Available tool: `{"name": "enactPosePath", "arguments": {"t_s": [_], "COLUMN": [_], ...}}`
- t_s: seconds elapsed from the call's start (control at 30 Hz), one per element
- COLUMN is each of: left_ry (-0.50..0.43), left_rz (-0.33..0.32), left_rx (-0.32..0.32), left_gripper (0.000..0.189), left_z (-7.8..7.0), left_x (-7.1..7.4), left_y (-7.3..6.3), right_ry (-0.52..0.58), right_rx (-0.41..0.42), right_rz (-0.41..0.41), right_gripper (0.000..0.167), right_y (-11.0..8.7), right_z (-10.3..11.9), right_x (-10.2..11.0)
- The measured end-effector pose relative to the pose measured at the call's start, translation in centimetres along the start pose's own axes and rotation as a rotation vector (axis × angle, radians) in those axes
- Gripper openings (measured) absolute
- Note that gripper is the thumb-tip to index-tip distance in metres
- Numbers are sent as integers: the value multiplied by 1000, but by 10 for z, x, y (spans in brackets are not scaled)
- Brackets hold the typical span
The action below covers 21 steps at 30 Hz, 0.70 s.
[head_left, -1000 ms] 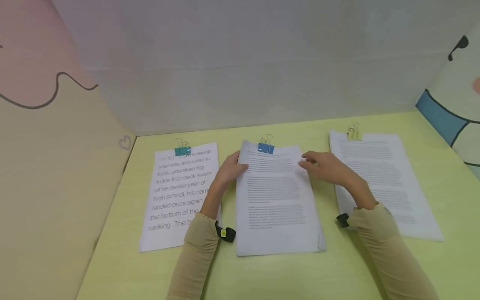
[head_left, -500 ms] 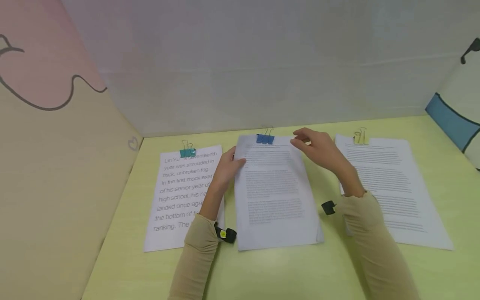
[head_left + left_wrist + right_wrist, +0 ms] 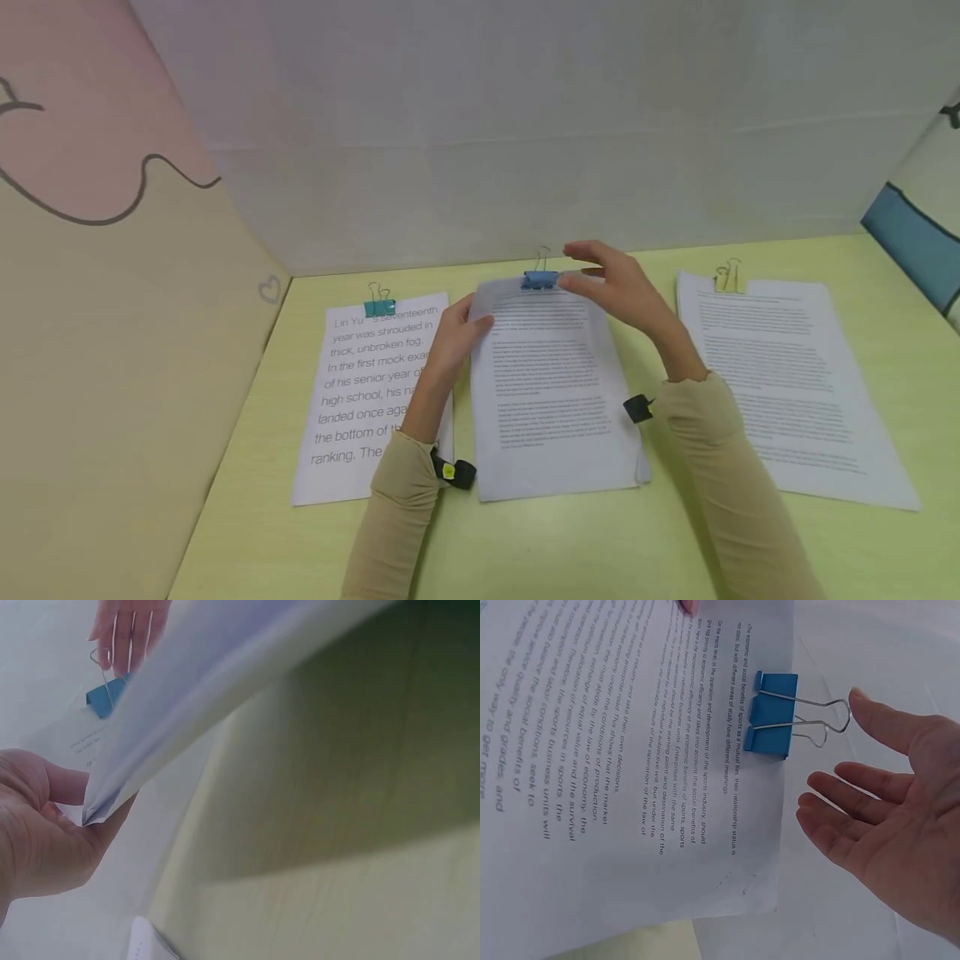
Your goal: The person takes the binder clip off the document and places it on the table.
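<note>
In the head view, a stack of printed paper (image 3: 551, 400) lies in the middle with a blue binder clip (image 3: 540, 280) on its top edge. My left hand (image 3: 453, 337) grips the stack's upper left edge, thumb on top and fingers beneath; the left wrist view shows this edge (image 3: 112, 791) raised off the table. My right hand (image 3: 618, 287) is at the clip's right side with fingers spread. In the right wrist view, the thumb tip is right at the clip's wire handles (image 3: 832, 716), and the other fingers are below them, loosely bent and holding nothing.
To the left lies a large-print sheet (image 3: 352, 417) with a teal binder clip (image 3: 380, 307). On the right is another printed stack (image 3: 795, 383) with a yellow binder clip (image 3: 730, 279). A pale wall (image 3: 525, 150) rises behind the table (image 3: 540, 550).
My right hand has moved up and left from the stack's right edge to the blue clip. The left hand keeps its grip, and the stack's top end is lifted more.
</note>
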State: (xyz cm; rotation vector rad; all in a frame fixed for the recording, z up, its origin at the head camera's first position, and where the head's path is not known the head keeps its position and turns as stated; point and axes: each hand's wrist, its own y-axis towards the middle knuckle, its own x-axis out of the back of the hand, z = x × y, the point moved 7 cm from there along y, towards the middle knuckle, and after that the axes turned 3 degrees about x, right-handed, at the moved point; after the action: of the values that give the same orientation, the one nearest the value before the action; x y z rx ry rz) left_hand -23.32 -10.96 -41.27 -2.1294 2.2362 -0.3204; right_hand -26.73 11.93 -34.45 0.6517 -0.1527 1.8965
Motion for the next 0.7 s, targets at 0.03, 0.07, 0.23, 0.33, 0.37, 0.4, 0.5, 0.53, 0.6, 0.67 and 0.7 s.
{"name": "enactPosePath", "arguments": {"t_s": [0.03,0.07,0.23,0.33,0.37,0.4,0.5,0.53,0.6,0.67,0.7], "left_ry": [1,3,10,38,51,60,83,84,77,72,68], "left_rz": [5,8,21,17,13,10,1,1,5,14,19], "left_rx": [-9,-15,-30,-24,-21,-20,-16,-13,-12,-6,-3], "left_gripper": [45,45,41,35,33,31,28,28,31,37,39], "left_z": [0,-1,-1,0,0,0,-1,-1,-1,-1,0], "left_x": [0,0,0,0,0,0,1,1,0,-1,-1], "left_y": [0,0,1,1,1,1,1,1,1,0,0], "right_ry": [13,26,65,86,88,87,69,55,30,3,-9], "right_rx": [5,11,67,96,102,103,99,99,104,121,131], "right_rz": [10,20,49,74,81,91,109,111,108,99,93], "right_gripper": [58,58,60,61,61,62,62,62,61,61,62], "right_y": [1,2,4,4,4,3,3,2,2,2,2], "right_z": [0,0,1,3,3,4,4,4,5,5,5], "right_x": [-1,-2,-7,-9,-10,-11,-13,-13,-13,-14,-14]}}
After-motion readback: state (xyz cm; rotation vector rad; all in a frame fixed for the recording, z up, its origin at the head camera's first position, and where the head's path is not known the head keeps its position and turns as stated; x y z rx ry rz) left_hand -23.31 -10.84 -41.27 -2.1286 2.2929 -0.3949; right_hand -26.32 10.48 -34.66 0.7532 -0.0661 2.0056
